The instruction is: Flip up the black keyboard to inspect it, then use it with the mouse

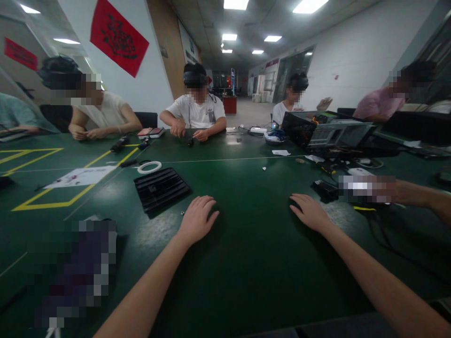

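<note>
My left hand (198, 219) rests palm down on the green tabletop (246, 263), fingers stretched out and holding nothing. Just to its left lies a black ribbed panel (161, 188), apart from the fingers, with a tiny shiny piece (182, 213) beside the hand. My right hand (310, 212) also lies flat with its fingers spread and nothing in it. The thing nearest to it is a black boxy object (324, 190), not touched. Another person's hand (405, 190) reaches in from the right edge over a blurred-out device (359, 188).
A white ring (149, 167) and a paper sheet (82, 176) lie beyond the panel. A blurred-out dark object (82, 267) is at the near left. An opened computer case (327, 131) stands at the back right. Several people sit around the table, one opposite (197, 110).
</note>
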